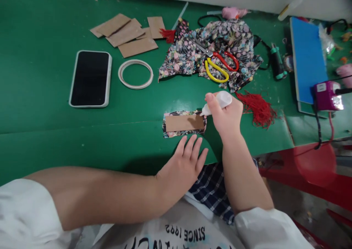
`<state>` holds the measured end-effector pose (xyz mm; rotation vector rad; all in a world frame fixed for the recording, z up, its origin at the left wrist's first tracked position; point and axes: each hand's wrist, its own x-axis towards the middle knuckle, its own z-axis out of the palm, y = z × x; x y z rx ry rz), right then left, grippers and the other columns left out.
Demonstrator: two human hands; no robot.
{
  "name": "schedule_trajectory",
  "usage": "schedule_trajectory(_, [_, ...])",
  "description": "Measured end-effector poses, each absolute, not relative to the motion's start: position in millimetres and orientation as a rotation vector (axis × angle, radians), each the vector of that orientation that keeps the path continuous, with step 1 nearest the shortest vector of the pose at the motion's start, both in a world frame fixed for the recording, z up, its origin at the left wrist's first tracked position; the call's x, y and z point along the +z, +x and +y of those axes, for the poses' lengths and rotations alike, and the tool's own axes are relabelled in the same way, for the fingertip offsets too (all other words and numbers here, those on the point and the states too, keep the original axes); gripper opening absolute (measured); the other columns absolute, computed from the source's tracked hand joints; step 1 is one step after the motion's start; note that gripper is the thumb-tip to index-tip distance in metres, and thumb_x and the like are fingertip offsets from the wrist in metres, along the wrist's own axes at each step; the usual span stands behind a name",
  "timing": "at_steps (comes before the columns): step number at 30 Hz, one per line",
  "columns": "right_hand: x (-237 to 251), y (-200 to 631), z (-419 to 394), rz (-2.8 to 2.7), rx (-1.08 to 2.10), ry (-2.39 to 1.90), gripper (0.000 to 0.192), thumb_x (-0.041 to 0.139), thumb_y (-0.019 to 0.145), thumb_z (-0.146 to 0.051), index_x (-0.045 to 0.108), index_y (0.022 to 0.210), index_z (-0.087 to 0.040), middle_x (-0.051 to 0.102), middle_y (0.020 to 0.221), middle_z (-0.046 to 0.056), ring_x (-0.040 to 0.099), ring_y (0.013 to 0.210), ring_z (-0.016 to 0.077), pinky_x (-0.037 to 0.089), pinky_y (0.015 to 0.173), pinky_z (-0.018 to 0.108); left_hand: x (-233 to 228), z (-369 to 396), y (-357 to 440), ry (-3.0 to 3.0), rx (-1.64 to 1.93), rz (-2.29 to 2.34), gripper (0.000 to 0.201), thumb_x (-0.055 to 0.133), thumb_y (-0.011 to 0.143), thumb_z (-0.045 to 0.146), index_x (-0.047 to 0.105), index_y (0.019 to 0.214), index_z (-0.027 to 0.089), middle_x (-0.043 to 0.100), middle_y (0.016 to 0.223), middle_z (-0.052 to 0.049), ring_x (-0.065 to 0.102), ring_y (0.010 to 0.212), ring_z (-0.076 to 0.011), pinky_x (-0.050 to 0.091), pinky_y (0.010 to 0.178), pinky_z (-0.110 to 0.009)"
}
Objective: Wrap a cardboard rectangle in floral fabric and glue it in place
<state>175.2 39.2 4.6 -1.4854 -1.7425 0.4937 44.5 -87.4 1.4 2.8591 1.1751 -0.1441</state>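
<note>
A brown cardboard strip (184,123) lies on a slightly larger piece of floral fabric (171,134), whose dark patterned edges show around it. My right hand (227,117) is closed around a white glue bottle (224,99). The bottle is tilted, and its nozzle points at the strip's upper right corner; whether it touches the fabric I cannot tell. Just below the fabric, my left hand (184,163) rests flat at the table's front edge with its fingers spread, holding nothing.
Scissors (217,63) with red and yellow handles lie on crumpled floral cloth (181,56). Red tassel threads (257,109) are to the right. Farther left are a phone (90,78), a tape ring (135,74) and cardboard pieces (125,34). A blue board (309,58) lies at right.
</note>
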Motion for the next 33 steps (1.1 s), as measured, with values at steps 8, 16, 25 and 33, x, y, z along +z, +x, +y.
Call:
schedule_trajectory(8, [1.1,176.3,40.0,-1.748,0.479,-1.465,0.047,0.051,0.076,-0.061,0.057,0.06,-0.017,0.049,0.05,-0.003,0.046,0.051,0.0088,0.035,0.051,0.024,12.4,-72.8,38.8,2.767,-0.076,1.213,0.069,0.051,0.083,0.053,0.035,0.138,0.014,0.029,0.145,-0.021,0.028,0.132,-0.039,0.029,0.102,-0.058])
schedule_trajectory(16, [6.5,176.1,38.5,-1.764,0.498,-1.509,0.048,0.051,0.075,-0.061,0.057,0.059,-0.017,0.05,0.05,-0.002,0.047,0.051,0.0094,0.037,0.052,0.024,12.0,-59.3,35.2,2.646,-0.23,1.328,0.084,0.049,0.081,0.059,0.024,0.142,0.006,0.029,0.144,-0.021,0.027,0.131,-0.0393,0.03,0.098,-0.065])
schedule_trajectory(25, [1.4,177.3,38.6,-1.751,0.474,-1.539,0.05,0.048,0.075,-0.064,0.058,0.062,-0.017,0.05,0.049,-0.001,0.048,0.05,0.0103,0.036,0.052,0.025,16.5,-53.1,38.7,2.644,-0.37,1.282,0.082,0.045,0.083,0.061,0.029,0.139,0.003,0.03,0.144,-0.02,0.025,0.131,-0.0397,0.034,0.096,-0.065])
schedule_trajectory(33, [1.3,177.1,37.7,-1.776,0.424,-1.512,0.048,0.049,0.077,-0.062,0.058,0.063,-0.017,0.05,0.048,-0.003,0.046,0.049,0.0092,0.035,0.052,0.024,14.8,-54.8,38.4,2.66,-0.374,1.284,0.086,0.046,0.081,0.063,0.027,0.14,0.003,0.028,0.145,-0.021,0.025,0.131,-0.0403,0.034,0.096,-0.065])
